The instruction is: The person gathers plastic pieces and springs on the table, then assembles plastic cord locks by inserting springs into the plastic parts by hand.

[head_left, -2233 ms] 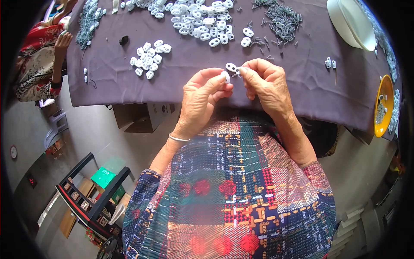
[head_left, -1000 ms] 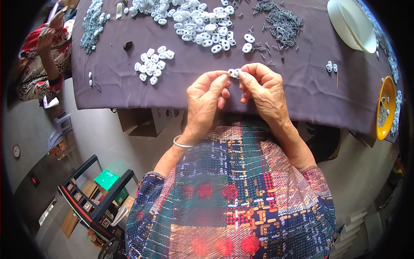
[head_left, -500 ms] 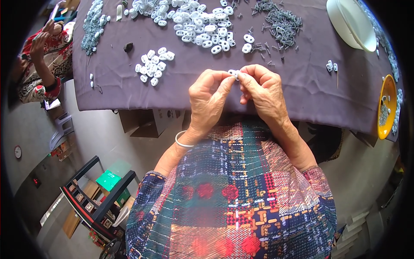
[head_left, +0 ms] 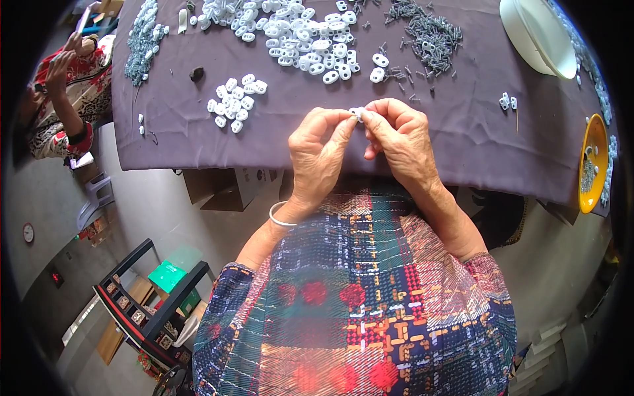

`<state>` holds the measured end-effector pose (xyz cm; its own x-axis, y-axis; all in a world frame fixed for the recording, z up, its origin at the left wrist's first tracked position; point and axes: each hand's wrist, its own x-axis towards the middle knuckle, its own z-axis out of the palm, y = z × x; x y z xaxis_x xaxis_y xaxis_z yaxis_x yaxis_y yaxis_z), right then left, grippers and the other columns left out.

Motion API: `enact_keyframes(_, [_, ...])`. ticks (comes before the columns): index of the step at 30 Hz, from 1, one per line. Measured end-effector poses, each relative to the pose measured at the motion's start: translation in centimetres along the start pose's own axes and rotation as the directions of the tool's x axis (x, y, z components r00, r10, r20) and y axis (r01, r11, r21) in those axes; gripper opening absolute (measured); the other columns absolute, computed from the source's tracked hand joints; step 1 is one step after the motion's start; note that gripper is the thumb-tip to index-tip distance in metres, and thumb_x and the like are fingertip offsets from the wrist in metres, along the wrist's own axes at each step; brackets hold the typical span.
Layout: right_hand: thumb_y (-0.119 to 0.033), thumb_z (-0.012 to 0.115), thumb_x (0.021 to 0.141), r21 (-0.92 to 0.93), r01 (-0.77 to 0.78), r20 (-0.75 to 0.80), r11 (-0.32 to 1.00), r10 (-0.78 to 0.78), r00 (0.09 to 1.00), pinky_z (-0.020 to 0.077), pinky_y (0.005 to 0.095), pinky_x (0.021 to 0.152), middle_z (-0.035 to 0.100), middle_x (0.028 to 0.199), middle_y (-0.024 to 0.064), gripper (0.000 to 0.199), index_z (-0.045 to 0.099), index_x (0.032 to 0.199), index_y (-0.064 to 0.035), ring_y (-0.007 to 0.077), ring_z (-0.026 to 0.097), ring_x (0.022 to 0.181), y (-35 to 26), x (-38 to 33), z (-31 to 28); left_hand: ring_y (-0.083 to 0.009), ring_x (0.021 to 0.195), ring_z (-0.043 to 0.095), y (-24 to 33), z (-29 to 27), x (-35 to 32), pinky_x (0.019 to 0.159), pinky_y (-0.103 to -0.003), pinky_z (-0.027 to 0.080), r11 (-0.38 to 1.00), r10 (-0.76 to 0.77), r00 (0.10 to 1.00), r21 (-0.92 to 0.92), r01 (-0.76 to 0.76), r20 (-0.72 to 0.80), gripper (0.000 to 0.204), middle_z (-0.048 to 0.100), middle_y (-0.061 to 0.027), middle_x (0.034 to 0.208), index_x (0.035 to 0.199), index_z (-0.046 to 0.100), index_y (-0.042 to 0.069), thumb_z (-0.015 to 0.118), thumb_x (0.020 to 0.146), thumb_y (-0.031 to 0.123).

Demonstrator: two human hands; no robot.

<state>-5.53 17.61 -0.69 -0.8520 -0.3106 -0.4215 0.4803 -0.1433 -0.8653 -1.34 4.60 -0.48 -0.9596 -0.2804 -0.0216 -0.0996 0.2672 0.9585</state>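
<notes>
Between my fingertips, over the near part of the cloth, sits a small white oval plastic piece with holes (head_left: 357, 112). My left hand (head_left: 318, 148) pinches its left end with thumb and forefinger. From the other side my right hand (head_left: 401, 138) grips it the same way, and the fingers cover most of it. Ahead of my hands lies a large heap of similar white two-holed pieces (head_left: 307, 43). A smaller group of them (head_left: 232, 103) rests to the left of my hands. Beyond my right hand is a pile of small grey pins (head_left: 432, 39).
A dark cloth (head_left: 462, 125) covers the table. At the far right stand a white basin (head_left: 538, 39) and a yellow bowl (head_left: 597, 142) with small metal parts. Small translucent bluish pieces (head_left: 139, 49) lie far left. Another person (head_left: 69, 99) is at the left.
Almost nothing differs. My hands stay pinched on the white piece, and the right hand has shifted very slightly to the left.
</notes>
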Motion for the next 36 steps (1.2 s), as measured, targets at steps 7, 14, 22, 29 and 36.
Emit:
enact_keyframes(7, [-0.013, 0.060, 0.086, 0.077, -0.032, -0.032, 0.996, 0.035, 0.999, 0.0463, 0.0186, 0.043, 0.054, 0.064, 0.0000, 0.014, 0.059, 0.089, 0.0008, 0.0033, 0.048, 0.050, 0.3, 0.3, -0.5, -0.0122, 0.080, 0.060, 1.4, -2.1, 0.2, 0.056, -0.018, 0.047, 0.689, -0.445, 0.842, -0.484, 0.540, 0.305, 0.026, 0.060, -0.0112, 0.098, 0.113, 0.052, -0.003, 0.053, 0.088, 0.006])
enact_keyframes(14, [-0.013, 0.060, 0.086, 0.064, -0.023, -0.029, 0.998, 0.025, 0.999, 0.0459, 0.0189, 0.043, 0.054, 0.064, -0.0002, 0.014, 0.059, 0.088, 0.0002, 0.0031, 0.048, 0.050, 0.2, 0.2, -0.5, -0.0195, 0.093, 0.062, 1.7, -2.9, 0.0, 0.060, -0.022, 0.051, 0.618, -0.538, 0.779, -0.478, 0.625, 0.323, 0.030, 0.061, -0.0135, 0.103, 0.112, 0.052, -0.002, 0.060, 0.085, 0.007])
enact_keyframes(22, [-0.013, 0.060, 0.086, 0.063, -0.039, -0.009, 0.997, 0.040, 0.999, 0.0452, 0.0194, 0.044, 0.053, 0.065, -0.0006, 0.013, 0.058, 0.089, -0.0003, 0.0032, 0.048, 0.052, 0.4, 0.1, -0.7, -0.0114, 0.077, 0.062, 0.4, -3.3, -0.4, 0.051, -0.017, 0.042, 0.711, -0.501, 0.842, -0.459, 0.533, 0.200, 0.027, 0.063, -0.0092, 0.094, 0.108, 0.056, 0.002, 0.064, 0.083, 0.009])
enact_keyframes(29, [-0.012, 0.060, 0.087, 0.095, -0.012, -0.006, 0.995, 0.013, 1.000, 0.0448, 0.0197, 0.045, 0.053, 0.066, -0.0006, 0.013, 0.058, 0.090, 0.0000, 0.0038, 0.048, 0.054, 0.1, -0.2, -0.6, -0.0118, 0.074, 0.062, 0.4, -3.7, 0.2, 0.050, -0.018, 0.044, 0.434, -0.560, 0.728, -0.608, 0.665, 0.396, 0.026, 0.063, -0.0086, 0.097, 0.109, 0.056, 0.003, 0.062, 0.084, 0.009])
enact_keyframes(36, [-0.013, 0.061, 0.086, 0.049, -0.040, 0.019, 0.998, 0.039, 0.999, 0.0439, 0.0206, 0.045, 0.052, 0.066, -0.0009, 0.013, 0.058, 0.089, -0.0002, 0.0040, 0.047, 0.053, -0.7, -1.0, -0.2, -0.0125, 0.075, 0.063, -0.2, -3.8, -0.2, 0.050, -0.019, 0.044, 0.347, -0.479, 0.730, -0.659, 0.667, 0.487, 0.025, 0.063, -0.0073, 0.093, 0.108, 0.057, 0.002, 0.061, 0.085, 0.007])
